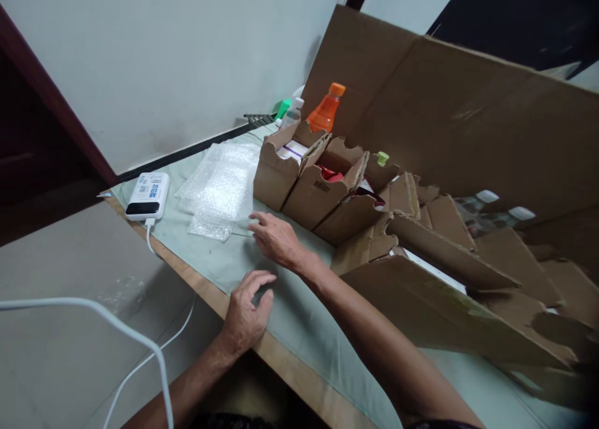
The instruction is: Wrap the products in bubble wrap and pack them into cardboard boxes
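Note:
My right hand [276, 239] reaches forward over the green-covered table [290, 310], palm down, fingers stretched flat next to the near edge of a stack of bubble wrap sheets [219, 189]; it holds nothing. My left hand [248, 310] rests at the table's wooden edge with fingers loosely curled and apart, empty. Just right of my right hand stands a row of open small cardboard boxes [311, 186], some with items inside.
A white power bank [147, 195] with a white cable [140, 348] lies at the table's left corner. An orange bottle [326, 110] and clear bottles stand behind the boxes. Large cardboard sheets [468, 117] lean at the back; flattened cardboard [449, 310] lies at right.

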A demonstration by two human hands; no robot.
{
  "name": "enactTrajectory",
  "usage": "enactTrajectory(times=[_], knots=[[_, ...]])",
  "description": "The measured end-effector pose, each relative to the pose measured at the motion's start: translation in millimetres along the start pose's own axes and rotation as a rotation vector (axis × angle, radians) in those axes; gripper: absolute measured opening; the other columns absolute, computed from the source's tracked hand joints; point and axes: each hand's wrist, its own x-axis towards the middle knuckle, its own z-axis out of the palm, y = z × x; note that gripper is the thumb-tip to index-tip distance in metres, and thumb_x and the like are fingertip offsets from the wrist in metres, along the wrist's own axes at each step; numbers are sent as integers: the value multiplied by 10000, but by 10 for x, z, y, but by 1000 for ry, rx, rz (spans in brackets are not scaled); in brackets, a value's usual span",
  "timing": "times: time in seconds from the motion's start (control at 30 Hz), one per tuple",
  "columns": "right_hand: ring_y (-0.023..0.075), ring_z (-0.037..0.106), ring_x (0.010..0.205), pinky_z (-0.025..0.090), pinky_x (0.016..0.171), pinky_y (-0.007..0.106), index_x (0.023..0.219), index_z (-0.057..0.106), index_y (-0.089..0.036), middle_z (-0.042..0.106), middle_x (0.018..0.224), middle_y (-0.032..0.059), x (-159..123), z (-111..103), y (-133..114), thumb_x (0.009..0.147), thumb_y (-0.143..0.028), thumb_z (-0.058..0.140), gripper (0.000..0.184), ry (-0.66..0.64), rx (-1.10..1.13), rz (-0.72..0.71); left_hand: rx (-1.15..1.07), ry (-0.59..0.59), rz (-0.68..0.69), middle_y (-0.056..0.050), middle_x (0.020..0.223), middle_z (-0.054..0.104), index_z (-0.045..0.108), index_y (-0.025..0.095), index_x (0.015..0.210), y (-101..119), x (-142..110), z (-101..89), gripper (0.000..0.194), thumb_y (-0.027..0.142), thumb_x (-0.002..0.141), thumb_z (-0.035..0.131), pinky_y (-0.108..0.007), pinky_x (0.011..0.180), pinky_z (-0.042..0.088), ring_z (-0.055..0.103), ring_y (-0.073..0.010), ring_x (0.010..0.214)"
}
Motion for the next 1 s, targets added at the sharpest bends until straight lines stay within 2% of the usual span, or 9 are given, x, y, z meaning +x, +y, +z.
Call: enactTrajectory(times=[0.1, 0.2, 0.3, 0.47, 0.57, 0.67, 0.8, 0.93, 1.0], knots=[[235, 615, 1064, 542, 895, 400, 1187, 653, -184, 612, 1354, 143, 188, 67, -156, 1017, -148, 486, 242, -55, -27, -155, 3, -6, -11, -84, 1011, 762, 733, 183, 1041, 6, 2, 9, 241, 149, 881, 556, -327, 834, 593, 717, -208, 950], [241, 629, 1027, 539, 880, 405, 1073, 673, -171, 637, 1294, 146, 420, 165, -244, 1001, -136, 508, 183, -99, 63, -191, -3, -10, -10, -80, 976, 767, 741, 187, 999, 6, 20, 18, 230, 148, 863, 561, -345, 862, 585, 717, -213, 937], [235, 663, 994, 547, 842, 371, 922, 678, -173, 674, 1256, 127, 558, 229, -252, 977, -125, 538, 158, -64, 166, -116, -24, -7, -28, -80, 957, 769, 748, 196, 981, 11, 31, 25, 230, 148, 848, 566, -351, 849, 584, 716, -217, 920], [193, 707, 1052, 574, 856, 321, 1111, 648, -188, 639, 1391, 115, 547, 193, -199, 1031, -145, 416, 249, 145, 325, 79, -100, 3, -104, -78, 994, 768, 758, 211, 983, 18, 14, 29, 216, 173, 837, 604, -377, 896, 576, 713, -230, 970], [160, 745, 902, 597, 718, 276, 1078, 635, -186, 720, 1198, 100, 410, 76, -163, 1029, -223, 426, 218, 316, 717, 217, -164, 10, -162, -105, 1132, 753, 733, 204, 1112, -4, 33, -5, 277, 226, 864, 610, -400, 939, 572, 710, -248, 1068], [168, 730, 814, 601, 662, 283, 909, 649, -203, 747, 956, 47, 86, -107, -152, 919, -418, 651, 215, 464, 1245, 272, -531, 67, -337, -152, 1289, 708, 656, 180, 1262, -1, 122, -108, 420, 368, 889, 615, -471, 1018, 549, 692, -287, 1179], [160, 706, 793, 598, 755, 329, 813, 674, -203, 770, 950, 48, -665, -362, -186, 808, -501, 801, 324, 404, 1450, 255, -1116, 114, -632, -162, 1259, 713, 682, 179, 1147, 100, 286, -299, 556, 647, 868, 573, -566, 1085, 500, 648, -331, 1252], [202, 729, 876, 583, 810, 371, 840, 705, -207, 791, 988, 87, -1559, -499, -225, 865, -498, 762, 298, 264, 1419, 310, -1158, 89, -745, -161, 1157, 742, 713, 182, 1074, 165, 368, -358, 699, 793, 856, 454, -545, 1028, 550, 636, -355, 1258], [222, 732, 949, 581, 840, 390, 845, 724, -213, 784, 1057, 109, -1985, -504, -260, 891, -507, 728, 298, 215, 1371, 342, -1096, 111, -791, -149, 1072, 763, 719, 174, 1050, 135, 360, -309, 627, 734, 850, 521, -519, 979, 583, 683, -348, 1170]])
